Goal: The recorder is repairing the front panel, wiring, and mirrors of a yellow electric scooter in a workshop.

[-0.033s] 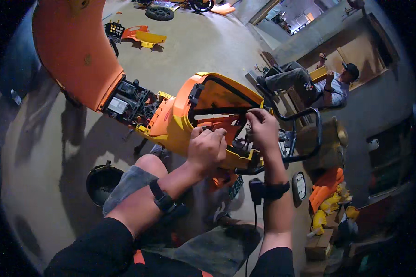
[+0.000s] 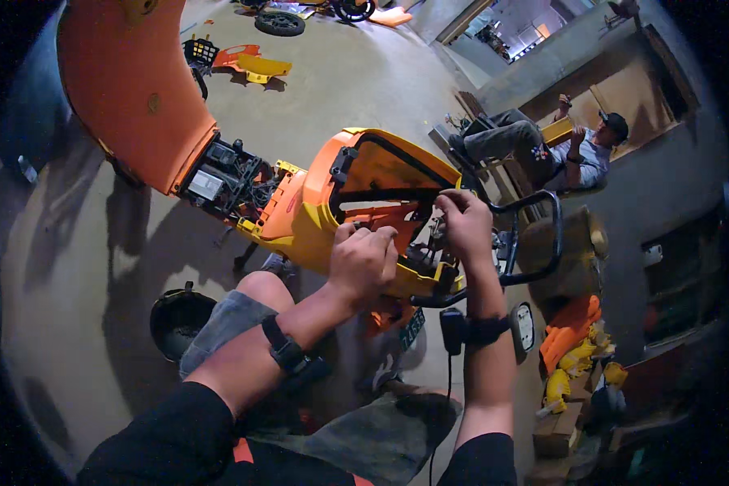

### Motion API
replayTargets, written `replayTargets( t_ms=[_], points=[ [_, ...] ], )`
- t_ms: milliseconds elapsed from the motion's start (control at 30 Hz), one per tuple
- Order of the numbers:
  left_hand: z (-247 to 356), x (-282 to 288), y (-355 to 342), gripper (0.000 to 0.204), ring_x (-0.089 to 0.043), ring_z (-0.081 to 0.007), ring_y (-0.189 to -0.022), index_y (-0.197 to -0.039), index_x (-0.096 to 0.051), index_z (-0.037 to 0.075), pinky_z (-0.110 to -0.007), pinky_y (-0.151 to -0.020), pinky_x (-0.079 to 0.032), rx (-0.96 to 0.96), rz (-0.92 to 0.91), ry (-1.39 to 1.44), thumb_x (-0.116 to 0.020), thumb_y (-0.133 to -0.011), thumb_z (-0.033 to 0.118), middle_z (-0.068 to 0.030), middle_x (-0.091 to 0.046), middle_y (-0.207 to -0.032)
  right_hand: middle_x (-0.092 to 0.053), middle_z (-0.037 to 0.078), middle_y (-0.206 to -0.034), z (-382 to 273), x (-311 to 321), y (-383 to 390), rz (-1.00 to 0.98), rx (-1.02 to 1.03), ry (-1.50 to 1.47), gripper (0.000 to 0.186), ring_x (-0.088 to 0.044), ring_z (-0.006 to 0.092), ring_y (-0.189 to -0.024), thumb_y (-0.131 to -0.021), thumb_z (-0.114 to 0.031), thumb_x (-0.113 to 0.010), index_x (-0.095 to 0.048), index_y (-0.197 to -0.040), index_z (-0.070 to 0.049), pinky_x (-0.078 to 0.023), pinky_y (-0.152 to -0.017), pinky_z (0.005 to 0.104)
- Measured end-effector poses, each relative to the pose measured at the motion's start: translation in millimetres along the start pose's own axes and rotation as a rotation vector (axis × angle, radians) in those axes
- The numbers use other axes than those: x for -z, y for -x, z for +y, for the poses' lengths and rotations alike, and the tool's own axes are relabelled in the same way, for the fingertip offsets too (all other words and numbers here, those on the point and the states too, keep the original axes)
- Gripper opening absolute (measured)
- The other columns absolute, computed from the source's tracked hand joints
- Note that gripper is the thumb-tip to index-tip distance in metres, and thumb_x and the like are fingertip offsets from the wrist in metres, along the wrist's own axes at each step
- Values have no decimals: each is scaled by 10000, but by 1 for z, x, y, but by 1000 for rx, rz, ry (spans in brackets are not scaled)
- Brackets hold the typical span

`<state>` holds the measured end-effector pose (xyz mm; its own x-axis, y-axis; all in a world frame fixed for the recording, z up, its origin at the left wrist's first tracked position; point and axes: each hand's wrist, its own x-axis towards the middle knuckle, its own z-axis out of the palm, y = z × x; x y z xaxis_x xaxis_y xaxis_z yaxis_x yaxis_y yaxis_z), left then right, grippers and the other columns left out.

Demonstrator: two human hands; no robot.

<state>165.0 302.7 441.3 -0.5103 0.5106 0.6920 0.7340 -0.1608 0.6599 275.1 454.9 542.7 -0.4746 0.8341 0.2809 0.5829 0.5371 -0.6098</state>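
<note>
In front of me is a scooter with an orange-and-yellow rear body (image 2: 296,215) and an open frame at its top. My left hand (image 2: 364,263) is closed at the near edge of that opening, its fingers curled; whatever they may hold is hidden. Over the right part of the opening, my right hand (image 2: 466,231) is pinched, thumb against fingers. Something small and metallic shows near these fingertips, too small to name. A black grab rail (image 2: 557,235) curves out just right of this hand.
The scooter's large orange front panel (image 2: 134,89) rises at the left, beside exposed wiring (image 2: 239,178). A black helmet-like bowl (image 2: 182,324) lies on the floor. Another person (image 2: 579,154) sits at the right holding a yellow part. Orange and yellow parts (image 2: 571,340) are piled at lower right.
My right hand and forearm have shifted slightly to the right, fingers still pinched. The left hand stays where it was.
</note>
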Motion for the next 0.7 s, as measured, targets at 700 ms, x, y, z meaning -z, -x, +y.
replayTargets(
  t_ms=[700],
  points=[
    [1, -20, 8, 99, -652, -239, -801, -916, -656, 118, -450, -962, -356, 4, -101, -98, -644, -857, 197, -47, -684, -736, -699, 287, -1028, 32, 72, 7, 54, -242, 957, 331, -687, 467, -965, -969, -268, -675, -625, -1054, 48, -554, -871, 516]
  ],
)
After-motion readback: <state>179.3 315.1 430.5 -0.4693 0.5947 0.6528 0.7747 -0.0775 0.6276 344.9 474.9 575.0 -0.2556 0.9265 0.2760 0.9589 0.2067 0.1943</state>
